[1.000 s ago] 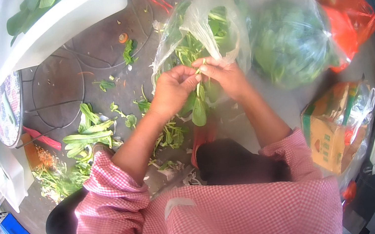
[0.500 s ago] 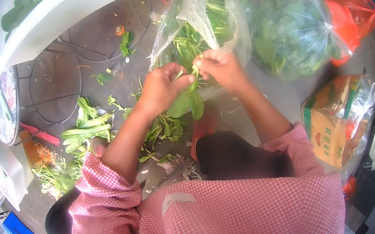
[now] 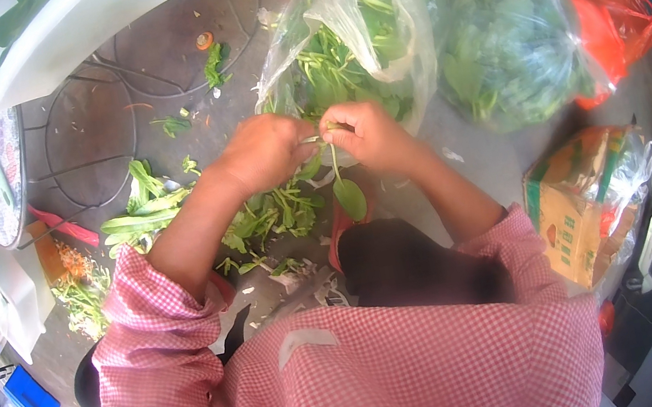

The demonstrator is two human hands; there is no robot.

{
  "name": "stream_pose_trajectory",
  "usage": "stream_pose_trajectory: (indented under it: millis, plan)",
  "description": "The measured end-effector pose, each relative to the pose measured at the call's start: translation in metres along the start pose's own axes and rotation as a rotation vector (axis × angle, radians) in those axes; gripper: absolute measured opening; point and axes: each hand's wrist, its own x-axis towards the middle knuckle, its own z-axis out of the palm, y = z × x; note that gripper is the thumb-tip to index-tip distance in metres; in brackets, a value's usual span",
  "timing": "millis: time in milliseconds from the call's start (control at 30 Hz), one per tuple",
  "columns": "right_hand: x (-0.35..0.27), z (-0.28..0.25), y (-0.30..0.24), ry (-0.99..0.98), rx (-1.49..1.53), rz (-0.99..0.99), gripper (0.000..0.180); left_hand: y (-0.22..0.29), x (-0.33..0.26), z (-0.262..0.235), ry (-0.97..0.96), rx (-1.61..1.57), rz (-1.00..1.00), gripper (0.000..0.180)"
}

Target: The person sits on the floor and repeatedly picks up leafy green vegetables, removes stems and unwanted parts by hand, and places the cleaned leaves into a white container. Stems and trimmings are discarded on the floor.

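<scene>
My left hand (image 3: 269,152) and my right hand (image 3: 372,139) meet in front of me, fingertips nearly touching. Both pinch the thin stems of a leafy green (image 3: 350,197), and one oval leaf dangles below them. The left fingers are partly hidden behind the back of that hand. Just beyond, a clear plastic bag (image 3: 355,31) gapes with leafy greens (image 3: 332,63) inside. Under my left forearm and wrist lies a heap of loose greens (image 3: 284,213) on the floor.
A tied clear bag of greens (image 3: 501,46) sits at the right beside a red plastic bag (image 3: 621,21). Nearer is a cardboard box (image 3: 566,227). To the left are pale green leaves (image 3: 142,223), a wire frame (image 3: 130,107) and a white tub (image 3: 93,22).
My left hand has rolled so its back faces up, and both hands sit closer together. A single leaf hangs where several leaves hung before.
</scene>
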Motion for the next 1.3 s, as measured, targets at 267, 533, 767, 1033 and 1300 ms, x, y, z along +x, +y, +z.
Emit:
stream_pose_trajectory:
  millis: [267,533,767,1033,1300]
  plan:
    - [-0.010,0.009,0.001,0.003,0.305,0.015,0.006,0.004,-0.017,0.015,0.042,-0.065,-0.013,0.017]
    - [-0.008,0.012,-0.005,0.129,0.409,-0.020,0.006,0.005,-0.018,0.035,0.237,-0.719,-0.270,0.022]
    - [-0.006,0.012,0.004,0.152,0.711,0.090,0.013,0.021,-0.018,0.033,0.160,-1.382,-0.472,0.024]
    - [-0.006,0.016,0.014,0.092,0.958,0.059,0.015,0.018,-0.020,0.045,0.009,-2.059,-0.485,0.027]
    - [-0.006,0.023,0.012,0.071,1.093,0.071,0.015,0.019,-0.019,0.045,0.031,-2.051,-0.349,0.018]
